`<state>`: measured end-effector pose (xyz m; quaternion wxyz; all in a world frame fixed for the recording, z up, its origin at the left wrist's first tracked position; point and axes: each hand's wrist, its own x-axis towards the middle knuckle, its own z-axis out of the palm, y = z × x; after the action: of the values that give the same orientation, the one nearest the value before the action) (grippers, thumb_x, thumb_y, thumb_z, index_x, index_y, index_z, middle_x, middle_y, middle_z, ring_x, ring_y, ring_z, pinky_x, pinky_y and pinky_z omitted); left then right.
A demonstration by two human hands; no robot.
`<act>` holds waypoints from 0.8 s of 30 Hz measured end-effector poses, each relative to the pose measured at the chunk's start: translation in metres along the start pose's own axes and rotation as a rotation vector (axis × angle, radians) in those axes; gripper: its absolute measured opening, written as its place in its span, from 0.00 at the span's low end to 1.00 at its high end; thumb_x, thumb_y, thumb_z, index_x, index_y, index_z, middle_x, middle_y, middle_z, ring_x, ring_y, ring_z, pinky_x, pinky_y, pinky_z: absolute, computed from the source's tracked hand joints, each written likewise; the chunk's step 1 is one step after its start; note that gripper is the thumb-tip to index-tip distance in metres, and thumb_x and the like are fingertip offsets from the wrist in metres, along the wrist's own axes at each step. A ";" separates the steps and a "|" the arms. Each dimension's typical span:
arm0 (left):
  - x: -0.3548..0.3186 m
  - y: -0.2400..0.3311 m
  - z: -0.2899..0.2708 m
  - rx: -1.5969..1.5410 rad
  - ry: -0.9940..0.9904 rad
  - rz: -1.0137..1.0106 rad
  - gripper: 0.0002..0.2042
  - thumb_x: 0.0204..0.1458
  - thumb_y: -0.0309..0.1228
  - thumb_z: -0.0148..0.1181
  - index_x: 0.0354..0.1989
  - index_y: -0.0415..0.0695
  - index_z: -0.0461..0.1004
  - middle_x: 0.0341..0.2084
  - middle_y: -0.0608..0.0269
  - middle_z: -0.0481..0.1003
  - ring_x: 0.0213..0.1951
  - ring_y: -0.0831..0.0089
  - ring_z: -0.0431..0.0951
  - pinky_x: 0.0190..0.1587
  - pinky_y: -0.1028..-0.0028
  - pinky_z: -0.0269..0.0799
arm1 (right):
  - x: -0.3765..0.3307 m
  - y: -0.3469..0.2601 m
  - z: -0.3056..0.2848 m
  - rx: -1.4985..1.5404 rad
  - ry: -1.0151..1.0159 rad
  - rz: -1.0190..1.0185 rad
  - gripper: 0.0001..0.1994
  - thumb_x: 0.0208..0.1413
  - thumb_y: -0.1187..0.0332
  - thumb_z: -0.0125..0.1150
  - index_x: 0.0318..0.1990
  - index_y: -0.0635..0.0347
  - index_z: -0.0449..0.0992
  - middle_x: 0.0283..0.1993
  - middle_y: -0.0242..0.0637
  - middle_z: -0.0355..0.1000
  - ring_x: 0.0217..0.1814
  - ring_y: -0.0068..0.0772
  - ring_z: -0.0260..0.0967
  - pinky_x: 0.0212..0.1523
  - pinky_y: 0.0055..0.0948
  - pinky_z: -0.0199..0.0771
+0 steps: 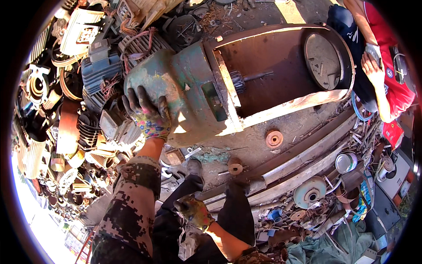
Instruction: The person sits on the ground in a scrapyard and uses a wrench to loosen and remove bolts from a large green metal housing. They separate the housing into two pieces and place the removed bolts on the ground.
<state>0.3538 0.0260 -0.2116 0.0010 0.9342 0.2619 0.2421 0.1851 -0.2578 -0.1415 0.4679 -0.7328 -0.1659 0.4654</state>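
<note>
Right hand [194, 212], gloved, hangs loosely curled near the knee, holding nothing. Left hand [147, 115], fingers spread, presses flat on the green motor [184, 88] bolted to a rusty frame [288, 105].

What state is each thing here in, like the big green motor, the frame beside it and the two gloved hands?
Green motor: lying on its side, paint worn.
Rusty frame: attached at the motor's end, open, shaft visible inside.
Left hand: gloved, pressed on the motor.
Right hand: gloved, holding nothing.
</note>
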 end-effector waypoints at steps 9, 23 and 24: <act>0.000 0.004 -0.003 0.002 -0.017 -0.038 0.37 0.59 0.51 0.58 0.71 0.40 0.60 0.68 0.29 0.56 0.69 0.25 0.52 0.69 0.37 0.49 | 0.005 -0.022 -0.030 0.074 -0.046 0.153 0.23 0.63 0.49 0.62 0.24 0.58 0.80 0.27 0.42 0.77 0.28 0.48 0.77 0.31 0.43 0.73; 0.001 0.006 -0.002 -0.022 -0.012 -0.052 0.37 0.59 0.52 0.57 0.70 0.40 0.61 0.68 0.30 0.56 0.68 0.26 0.53 0.69 0.36 0.50 | 0.011 -0.033 -0.035 0.235 0.071 0.160 0.18 0.60 0.68 0.68 0.19 0.60 0.70 0.18 0.41 0.66 0.17 0.37 0.64 0.22 0.38 0.60; 0.000 0.006 -0.001 -0.024 -0.009 -0.048 0.37 0.59 0.52 0.57 0.70 0.40 0.61 0.68 0.30 0.56 0.68 0.26 0.53 0.69 0.36 0.50 | 0.011 -0.033 -0.035 0.236 0.074 0.174 0.18 0.60 0.68 0.68 0.19 0.60 0.70 0.17 0.41 0.66 0.17 0.37 0.63 0.22 0.38 0.60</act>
<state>0.3563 0.0211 -0.2099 0.0190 0.9287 0.2814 0.2409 0.2259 -0.2522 -0.1148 0.5143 -0.7011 -0.0285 0.4931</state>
